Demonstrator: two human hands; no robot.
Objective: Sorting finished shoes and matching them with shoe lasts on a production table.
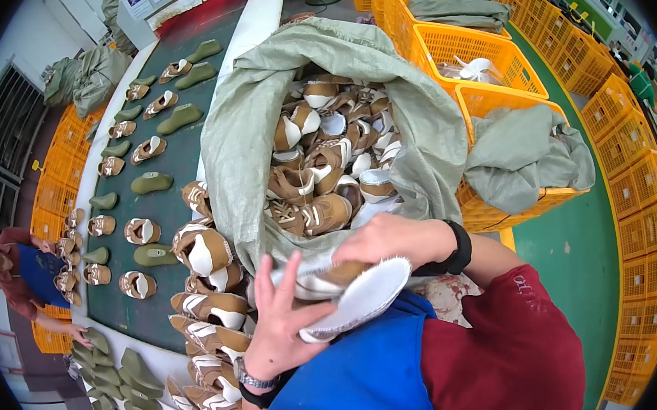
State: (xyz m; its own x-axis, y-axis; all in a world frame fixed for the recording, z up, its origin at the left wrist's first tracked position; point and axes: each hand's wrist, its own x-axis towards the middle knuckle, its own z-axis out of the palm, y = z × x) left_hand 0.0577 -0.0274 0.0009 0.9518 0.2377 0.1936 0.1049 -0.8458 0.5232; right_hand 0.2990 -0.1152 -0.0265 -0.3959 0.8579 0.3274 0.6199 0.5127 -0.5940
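Note:
A brown and white shoe upper (368, 297) is tilted in front of me, its pale, flat underside turned toward me. My left hand (280, 326) has it between the thumb, laid over the near end, and the raised fingers behind. From the right, my right hand (394, 242) grips the upper's far side with bent fingers; part of that grip is hidden. Just beyond both hands stands a wide-mouthed grey-green woven sack (422, 111). Inside it lies a heap of similar brown and white shoe uppers (325, 162).
Rows of uppers and green shoe lasts (151, 182) lie on a dark green conveyor (122, 215) at left. More uppers (212, 305) are stacked along its near edge. A co-worker (25, 267) reaches toward lasts at far left. Yellow crates (479, 51) stand at right.

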